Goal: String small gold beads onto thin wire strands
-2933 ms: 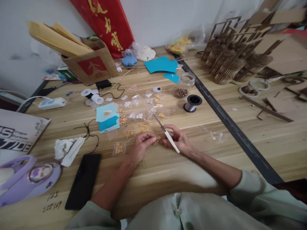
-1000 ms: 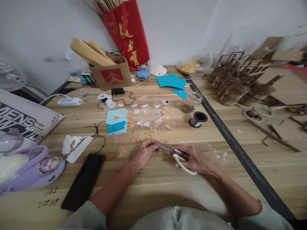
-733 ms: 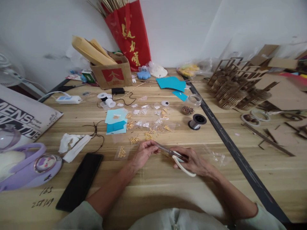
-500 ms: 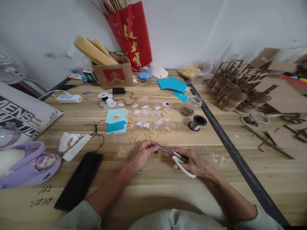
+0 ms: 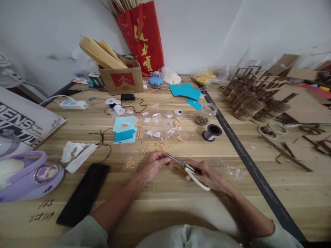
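Scissors [image 5: 184, 166] now point left toward the fingertips, not up-and-away as 2.9 s ago | right hand [image 5: 208, 174]: fingers curled round the white handle, low over the table [image 5: 165, 203] | left hand [image 5: 154, 165]: thumb and forefinger pinching a tiny piece, unidentifiable, at the blade tip | bead packets [image 5: 144, 150] just beyond | wire spool [image 5: 211, 132] farther right

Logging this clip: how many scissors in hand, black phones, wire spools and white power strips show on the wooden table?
scissors, in the right hand: 1
black phone: 1
wire spool: 1
power strip: 1
Total: 4
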Motion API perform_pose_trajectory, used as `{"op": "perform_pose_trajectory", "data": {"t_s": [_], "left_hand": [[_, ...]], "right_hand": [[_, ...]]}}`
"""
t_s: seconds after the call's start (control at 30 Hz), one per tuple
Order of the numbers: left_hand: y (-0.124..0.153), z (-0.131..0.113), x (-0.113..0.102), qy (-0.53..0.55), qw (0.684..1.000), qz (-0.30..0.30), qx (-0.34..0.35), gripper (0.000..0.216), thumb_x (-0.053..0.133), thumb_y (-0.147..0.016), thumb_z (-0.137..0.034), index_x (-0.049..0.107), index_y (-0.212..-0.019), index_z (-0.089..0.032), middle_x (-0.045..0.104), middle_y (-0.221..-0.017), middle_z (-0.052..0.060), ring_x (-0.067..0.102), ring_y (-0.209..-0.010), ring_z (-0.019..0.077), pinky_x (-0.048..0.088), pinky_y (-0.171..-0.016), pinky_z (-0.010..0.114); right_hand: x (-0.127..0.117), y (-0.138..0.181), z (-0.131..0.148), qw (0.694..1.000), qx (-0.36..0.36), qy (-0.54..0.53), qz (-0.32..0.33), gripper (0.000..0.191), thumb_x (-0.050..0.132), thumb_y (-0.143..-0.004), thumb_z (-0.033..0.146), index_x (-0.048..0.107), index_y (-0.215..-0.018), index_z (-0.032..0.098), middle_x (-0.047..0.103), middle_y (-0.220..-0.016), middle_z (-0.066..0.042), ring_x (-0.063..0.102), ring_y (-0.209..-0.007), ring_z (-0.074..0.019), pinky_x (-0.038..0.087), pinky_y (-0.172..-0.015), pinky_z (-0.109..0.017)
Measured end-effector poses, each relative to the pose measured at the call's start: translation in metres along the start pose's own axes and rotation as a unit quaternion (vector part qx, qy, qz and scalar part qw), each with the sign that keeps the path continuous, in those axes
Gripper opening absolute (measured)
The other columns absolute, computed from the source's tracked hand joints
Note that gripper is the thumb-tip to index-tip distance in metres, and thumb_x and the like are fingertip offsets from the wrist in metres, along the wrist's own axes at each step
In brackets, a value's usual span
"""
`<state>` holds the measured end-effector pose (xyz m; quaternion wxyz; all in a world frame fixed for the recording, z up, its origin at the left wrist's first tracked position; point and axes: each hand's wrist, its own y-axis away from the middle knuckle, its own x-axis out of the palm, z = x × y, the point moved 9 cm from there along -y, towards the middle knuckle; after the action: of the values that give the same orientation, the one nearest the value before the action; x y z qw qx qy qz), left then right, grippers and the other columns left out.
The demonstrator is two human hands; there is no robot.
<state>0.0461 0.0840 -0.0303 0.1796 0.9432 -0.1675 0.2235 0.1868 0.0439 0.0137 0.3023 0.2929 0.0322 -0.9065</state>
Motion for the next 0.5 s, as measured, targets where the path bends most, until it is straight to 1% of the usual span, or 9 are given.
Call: {"op": "perform_pose_trajectory", "data": {"t_s": [0.07,0.17,0.3,0.37,0.5], "left_hand": [[0.0,0.0,0.0,-0.003,1.0,0.002,0.001,0.024,0.082,-0.059,-0.027,0.068,-0.07,-0.011,0.064,-0.063,0.002,0.057,-0.061,0.0108,0.043,-0.063,0.024],[-0.001,0.001,-0.001,-0.008,1.0,0.002,0.005,0.022,0.081,-0.06,-0.026,0.069,-0.071,-0.011,0.064,-0.064,0.002,0.057,-0.061,0.0111,0.043,-0.064,0.024],[-0.001,-0.002,-0.001,-0.046,0.999,0.001,0.024,0.021,0.079,-0.062,-0.027,0.068,-0.071,-0.012,0.064,-0.065,0.002,0.057,-0.062,0.0111,0.043,-0.065,0.024],[0.001,-0.007,-0.001,-0.084,0.996,-0.001,0.038,0.018,0.077,-0.065,-0.027,0.068,-0.071,-0.012,0.064,-0.067,0.002,0.057,-0.064,0.0112,0.043,-0.066,0.024],[0.005,-0.023,0.001,-0.154,0.986,0.001,0.06,0.015,0.075,-0.068,-0.026,0.067,-0.069,-0.013,0.064,-0.064,0.001,0.056,-0.063,0.0108,0.044,-0.066,0.023]], "right_hand": [[0.0,0.0,0.0,1.0,-0.001,0.0,0.001,0.046,0.057,-0.087,0.047,0.06,-0.121,0.016,0.056,-0.075,0.001,0.039,-0.059,-0.0087,0.034,-0.055,-0.019],[0.0,0.0,0.002,1.0,-0.007,-0.005,-0.003,0.046,0.057,-0.087,0.045,0.058,-0.123,0.017,0.062,-0.084,-0.001,0.046,-0.064,-0.0097,0.038,-0.059,-0.019],[-0.005,-0.001,0.005,1.0,-0.014,-0.002,-0.011,0.045,0.056,-0.087,0.043,0.058,-0.124,0.017,0.067,-0.096,-0.005,0.058,-0.076,-0.0144,0.044,-0.068,-0.021],[-0.01,0.0,0.002,0.999,-0.002,0.027,-0.019,0.045,0.055,-0.088,0.042,0.057,-0.124,0.017,0.068,-0.099,-0.007,0.06,-0.08,-0.0164,0.045,-0.069,-0.023],[-0.02,0.005,-0.007,0.989,0.034,0.144,-0.027,0.039,0.049,-0.091,0.042,0.056,-0.123,0.021,0.07,-0.091,-0.006,0.063,-0.072,-0.0166,0.043,-0.063,-0.023]]}}
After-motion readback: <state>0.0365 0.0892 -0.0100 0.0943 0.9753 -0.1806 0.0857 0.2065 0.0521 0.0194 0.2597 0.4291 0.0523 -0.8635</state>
